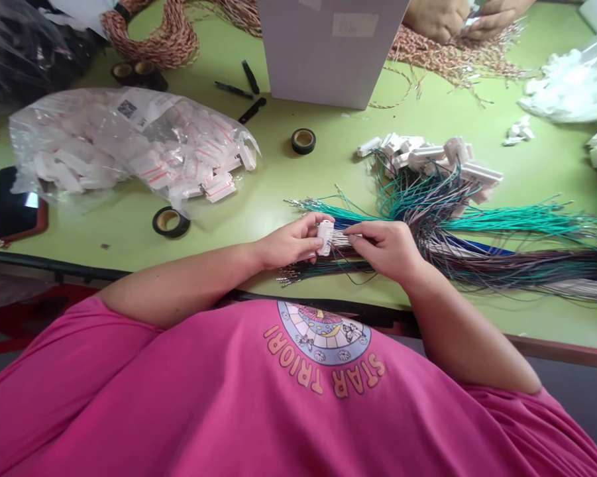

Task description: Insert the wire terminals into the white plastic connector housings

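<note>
1. White connector (325, 238): a small, blocky plastic piece with a ridged, slotted face, held above the green table (258, 192), near its front edge; fine detail is too small to tell.
2. Left hand (293, 244): fingers curled, closed around the connector, thumb at its lower part.
3. Right hand (385, 248): partly closed, its thumb and forefinger drawn in just beside the connector, at the thin wires (342, 238); whether they pinch one cannot be told.
4. Black tape roll (171, 222): lying flat, left of the left hand.
</note>
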### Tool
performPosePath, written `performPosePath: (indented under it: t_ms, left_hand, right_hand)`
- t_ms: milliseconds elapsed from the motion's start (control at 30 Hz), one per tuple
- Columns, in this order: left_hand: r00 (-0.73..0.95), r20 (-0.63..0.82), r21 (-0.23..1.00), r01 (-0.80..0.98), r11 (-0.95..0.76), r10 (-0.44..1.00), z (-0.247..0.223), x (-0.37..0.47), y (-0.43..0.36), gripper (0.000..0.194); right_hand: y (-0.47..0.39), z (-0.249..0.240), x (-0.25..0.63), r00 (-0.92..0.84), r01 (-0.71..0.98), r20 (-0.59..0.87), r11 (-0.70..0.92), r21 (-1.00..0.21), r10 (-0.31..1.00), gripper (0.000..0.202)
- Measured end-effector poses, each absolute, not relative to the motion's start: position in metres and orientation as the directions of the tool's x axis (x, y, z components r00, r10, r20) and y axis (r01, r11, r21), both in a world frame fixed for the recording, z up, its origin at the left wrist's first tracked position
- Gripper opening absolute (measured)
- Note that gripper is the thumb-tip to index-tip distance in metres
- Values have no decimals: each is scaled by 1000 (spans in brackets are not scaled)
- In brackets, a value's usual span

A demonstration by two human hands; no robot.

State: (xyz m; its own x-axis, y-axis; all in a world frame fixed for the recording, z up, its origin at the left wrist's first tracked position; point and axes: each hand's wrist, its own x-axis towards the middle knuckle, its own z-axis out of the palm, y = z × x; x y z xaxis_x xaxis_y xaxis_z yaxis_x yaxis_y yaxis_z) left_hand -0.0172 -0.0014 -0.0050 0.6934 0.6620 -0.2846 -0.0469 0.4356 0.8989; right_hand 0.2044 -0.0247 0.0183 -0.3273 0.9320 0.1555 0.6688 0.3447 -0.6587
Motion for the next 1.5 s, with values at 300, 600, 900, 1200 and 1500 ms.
performPosePath:
  t_ms: [300, 600, 900, 1200, 1500]
  left_hand:
    - [663, -315, 890, -43, 455, 679, -3, -16, -3, 44]
    - [628, -364, 892, 24, 450, 687, -2, -16, -1, 53]
    - [643, -341, 908, 36, 418, 686, 0, -14, -2, 57]
    - [630, -345, 914, 56, 402, 696, 1, -14, -3, 40]
    - [619, -371, 907, 83, 413, 692, 4, -15, -5, 41]
  right_hand:
    - [-30, 16, 203, -471, 811, 256, 529, -249, 844, 31]
    - [-35, 19, 195, -592, 786, 227, 616, -48, 774, 26]
    - [-34, 5, 181, -539, 798, 214, 576, -181, 814, 35]
    - [2, 9, 212, -287, 830, 219, 356, -430, 933, 25]
    - [10, -2, 207, -283, 936, 159, 309, -170, 946, 24]
